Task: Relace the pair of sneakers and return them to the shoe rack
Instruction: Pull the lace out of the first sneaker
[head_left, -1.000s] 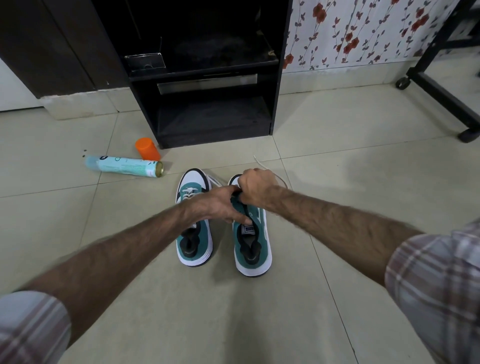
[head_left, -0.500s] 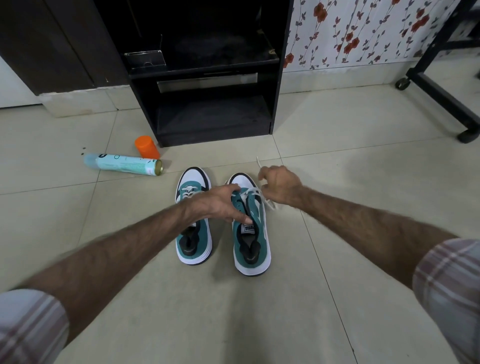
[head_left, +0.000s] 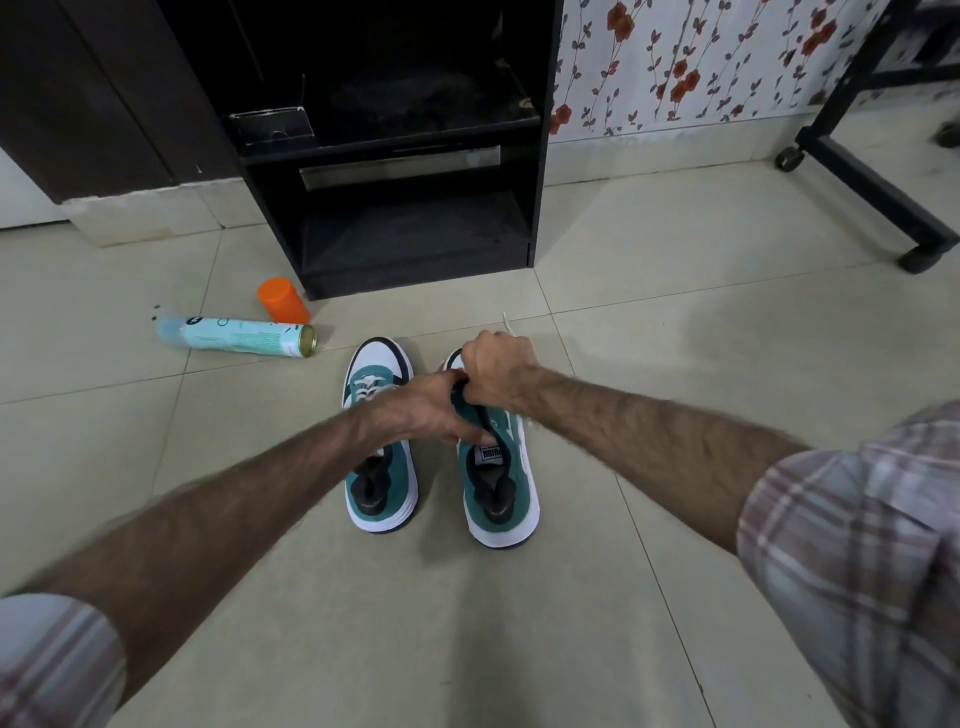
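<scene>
Two sneakers are sitting on the floor, rack at twelve o'clock. Right hand is pinching the lace, fingers curled; left hand is pressing the right sneaker's tongue, fingers extended.

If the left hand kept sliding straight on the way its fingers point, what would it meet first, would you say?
The left hand reaches rightward across the left sneaker, fingers already on the right sneaker near its tongue. Going on, it would likely press against that shoe's far side, close under the right hand; depth is uncertain.
</scene>
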